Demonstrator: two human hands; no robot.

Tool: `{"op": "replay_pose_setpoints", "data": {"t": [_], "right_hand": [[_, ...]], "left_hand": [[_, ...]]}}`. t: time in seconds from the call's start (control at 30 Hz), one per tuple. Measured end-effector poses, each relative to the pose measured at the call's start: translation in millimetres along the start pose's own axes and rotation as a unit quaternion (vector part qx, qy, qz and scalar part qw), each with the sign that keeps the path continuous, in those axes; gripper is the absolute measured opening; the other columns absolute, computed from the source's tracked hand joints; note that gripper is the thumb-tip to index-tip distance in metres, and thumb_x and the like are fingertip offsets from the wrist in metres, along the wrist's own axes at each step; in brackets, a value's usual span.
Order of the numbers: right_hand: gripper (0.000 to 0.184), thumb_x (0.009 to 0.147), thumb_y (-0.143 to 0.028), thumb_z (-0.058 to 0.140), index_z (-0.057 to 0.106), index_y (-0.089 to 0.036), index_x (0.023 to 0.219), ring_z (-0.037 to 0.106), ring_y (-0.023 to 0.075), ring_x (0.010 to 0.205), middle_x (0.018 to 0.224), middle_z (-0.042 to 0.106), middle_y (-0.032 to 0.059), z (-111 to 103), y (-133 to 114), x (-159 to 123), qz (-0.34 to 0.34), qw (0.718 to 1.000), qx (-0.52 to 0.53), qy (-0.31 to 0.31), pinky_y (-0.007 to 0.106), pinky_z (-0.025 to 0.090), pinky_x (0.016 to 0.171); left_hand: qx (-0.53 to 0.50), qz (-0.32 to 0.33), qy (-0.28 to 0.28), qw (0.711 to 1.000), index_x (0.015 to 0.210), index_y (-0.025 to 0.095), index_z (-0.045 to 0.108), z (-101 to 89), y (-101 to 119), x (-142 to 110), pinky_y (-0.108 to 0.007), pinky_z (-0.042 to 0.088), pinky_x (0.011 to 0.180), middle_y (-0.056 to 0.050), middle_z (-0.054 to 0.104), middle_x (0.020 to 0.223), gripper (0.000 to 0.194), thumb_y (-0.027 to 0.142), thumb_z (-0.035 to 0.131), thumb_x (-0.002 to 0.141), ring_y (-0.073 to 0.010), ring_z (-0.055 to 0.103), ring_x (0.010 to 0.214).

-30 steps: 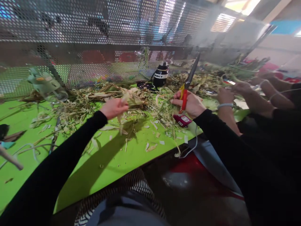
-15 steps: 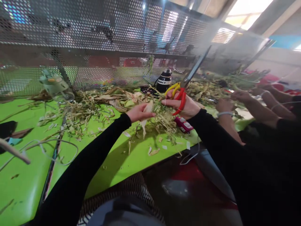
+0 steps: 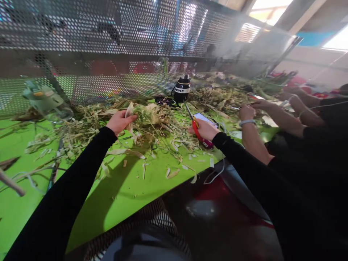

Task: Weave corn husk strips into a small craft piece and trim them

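My left hand (image 3: 119, 122) is closed round a pale dry husk strip (image 3: 129, 112) at the edge of the shredded heap. Green and straw-coloured shreds (image 3: 145, 115) lie right against its fingertips; whether they are held too, I cannot tell. On the right, my right hand (image 3: 205, 129) grips a pair of scissors (image 3: 194, 125) by the red and yellow handles, with the blades pointing away over the green table (image 3: 127, 192). A lit phone (image 3: 204, 119) lies just behind that hand, and a magenta object (image 3: 207, 144) shows beneath it.
A black bottle (image 3: 182, 89) stands by the perforated metal screen (image 3: 108, 40). At left a clear green-topped bottle (image 3: 49, 101) leans among husk scraps. Another person's hands (image 3: 248, 111) work close on my right. A white cord (image 3: 217, 175) hangs over the table's front edge.
My left hand has moved left with the husk strip, away from the right. My right hand has lowered the scissors toward the table, uncovering the phone screen.
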State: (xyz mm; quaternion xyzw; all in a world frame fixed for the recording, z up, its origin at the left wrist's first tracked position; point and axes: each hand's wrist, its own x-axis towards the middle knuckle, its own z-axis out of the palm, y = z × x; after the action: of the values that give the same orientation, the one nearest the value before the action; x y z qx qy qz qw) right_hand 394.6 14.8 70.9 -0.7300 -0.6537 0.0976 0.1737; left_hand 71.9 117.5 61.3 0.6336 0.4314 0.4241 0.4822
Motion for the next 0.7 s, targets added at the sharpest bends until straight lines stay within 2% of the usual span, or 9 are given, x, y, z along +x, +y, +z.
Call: {"op": "replay_pose_setpoints", "data": {"t": [0.1, 0.2, 0.3, 0.43, 0.5, 0.53, 0.6, 0.7], "right_hand": [[0.022, 0.066, -0.028, 0.068, 0.048, -0.021, 0.066, 0.061, 0.0276, 0.072, 0.062, 0.058, 0.0052, 3, 16, -6, 0.058, 0.998, -0.027, -0.008, 0.038, 0.046, 0.067], [0.022, 0.068, -0.032, 0.068, 0.049, -0.021, 0.068, 0.060, 0.0265, 0.073, 0.064, 0.058, 0.0046, 4, 21, -11, 0.079, 0.996, -0.023, -0.027, 0.037, 0.045, 0.067], [0.031, 0.069, -0.043, 0.068, 0.046, -0.021, 0.068, 0.058, 0.0226, 0.068, 0.062, 0.058, 0.0028, 4, 14, -18, 0.068, 0.996, 0.006, -0.056, 0.034, 0.045, 0.064], [0.037, 0.070, -0.051, 0.066, 0.047, -0.020, 0.066, 0.059, 0.0176, 0.064, 0.069, 0.064, 0.0033, 16, -14, -47, 0.010, 0.987, 0.063, -0.146, 0.029, 0.046, 0.062], [0.033, 0.067, -0.046, 0.071, 0.051, -0.020, 0.072, 0.060, 0.0172, 0.063, 0.074, 0.067, 0.0041, 32, -31, -70, -0.015, 0.981, 0.069, -0.178, 0.028, 0.045, 0.059], [0.034, 0.063, -0.042, 0.075, 0.051, -0.020, 0.075, 0.059, 0.0173, 0.062, 0.076, 0.067, 0.0044, 41, -38, -82, -0.022, 0.981, 0.062, -0.180, 0.028, 0.043, 0.057], [0.029, 0.065, -0.031, 0.074, 0.049, -0.021, 0.075, 0.054, 0.0164, 0.058, 0.069, 0.063, 0.0026, 57, -49, -100, -0.029, 0.985, 0.034, -0.166, 0.027, 0.036, 0.053], [0.022, 0.069, -0.022, 0.067, 0.045, -0.022, 0.072, 0.048, 0.0143, 0.053, 0.061, 0.056, -0.0004, 60, -54, -105, -0.036, 0.987, 0.022, -0.152, 0.026, 0.031, 0.052]], "left_hand": [[-0.018, 0.024, 0.087, 0.996, 0.061, 0.015, 0.055, -3.6, -1, 8, -0.022, 0.024, 0.044, 0.006, 0.040, 0.048, 0.017, 0.026, 0.066, 0.069, -0.0062, 0.031, 0.043], [-0.061, 0.037, 0.161, 0.984, 0.066, 0.016, 0.052, -3.7, 6, 14, -0.020, 0.026, 0.042, 0.007, 0.040, 0.050, 0.015, 0.025, 0.060, 0.075, -0.0055, 0.032, 0.043], [-0.068, 0.018, 0.165, 0.984, 0.064, 0.017, 0.046, 0.9, 13, 16, -0.019, 0.026, 0.041, 0.007, 0.038, 0.048, 0.019, 0.024, 0.059, 0.076, -0.0049, 0.033, 0.042], [-0.068, -0.005, 0.163, 0.984, 0.061, 0.018, 0.044, 8.2, 12, 15, -0.020, 0.025, 0.037, 0.007, 0.038, 0.045, 0.018, 0.022, 0.059, 0.072, -0.0058, 0.033, 0.038], [-0.068, -0.008, 0.160, 0.985, 0.061, 0.018, 0.045, 8.3, 9, 15, -0.020, 0.026, 0.037, 0.007, 0.038, 0.046, 0.018, 0.023, 0.059, 0.071, -0.0061, 0.034, 0.039], [-0.068, -0.008, 0.158, 0.985, 0.062, 0.018, 0.045, 7.3, 7, 16, -0.020, 0.027, 0.038, 0.007, 0.038, 0.047, 0.017, 0.023, 0.059, 0.070, -0.0061, 0.034, 0.039], [-0.065, -0.009, 0.154, 0.986, 0.063, 0.019, 0.045, 4.2, 5, 17, -0.020, 0.027, 0.039, 0.006, 0.039, 0.049, 0.017, 0.025, 0.059, 0.069, -0.0062, 0.035, 0.040], [-0.054, -0.009, 0.140, 0.989, 0.063, 0.019, 0.044, -0.2, 6, 18, -0.021, 0.026, 0.040, 0.006, 0.038, 0.050, 0.019, 0.029, 0.059, 0.069, -0.0064, 0.034, 0.040]]}}
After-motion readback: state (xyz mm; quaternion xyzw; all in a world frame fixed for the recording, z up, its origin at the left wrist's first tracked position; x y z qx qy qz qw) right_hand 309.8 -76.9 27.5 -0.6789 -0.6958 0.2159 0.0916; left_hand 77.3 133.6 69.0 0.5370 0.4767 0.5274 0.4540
